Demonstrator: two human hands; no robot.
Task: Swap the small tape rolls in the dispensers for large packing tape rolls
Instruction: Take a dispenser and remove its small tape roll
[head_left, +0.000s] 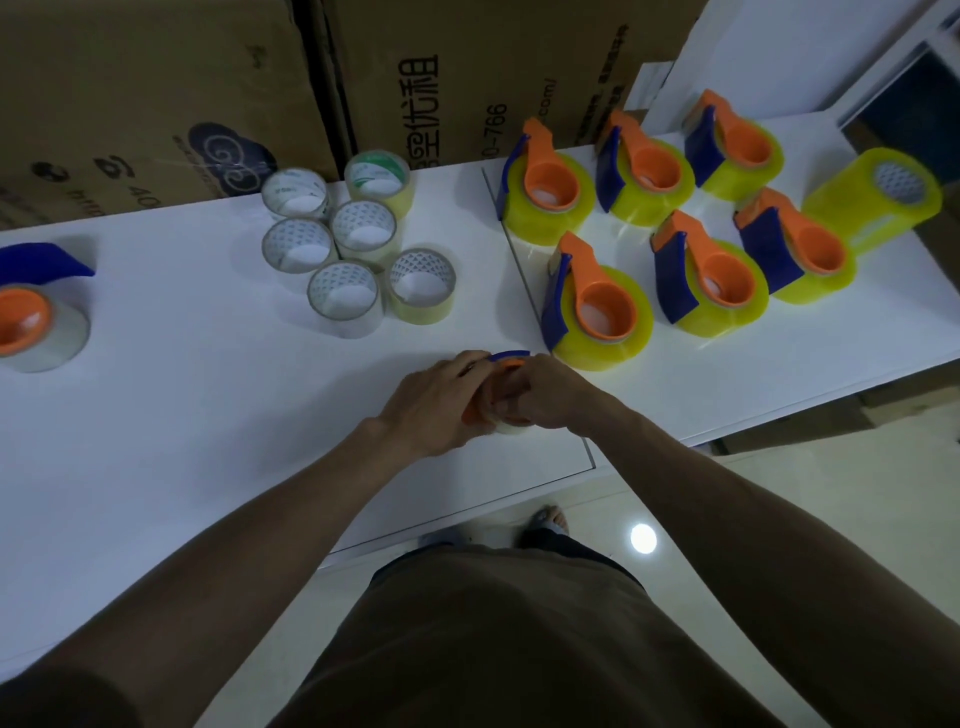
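Note:
Both my hands meet over an orange-and-blue tape dispenser (506, 361) at the table's front middle. My left hand (439, 402) grips its left side and my right hand (543, 392) curls round its right side. A small clear roll (511, 427) peeks out under them; most of the dispenser is hidden. Several small clear rolls (345, 291) stand loose behind the hands. On the right, several dispensers sit on large yellow rolls (597, 322). One large yellow roll (878, 200) lies bare at the far right. Another dispenser with a small clear roll (31, 322) stands at the far left.
Everything rests on a white table (208, 415) made of two joined tops. Cardboard boxes (208, 93) lean along the back edge. The table's front edge runs diagonally, with tiled floor (779, 519) beyond it at the right.

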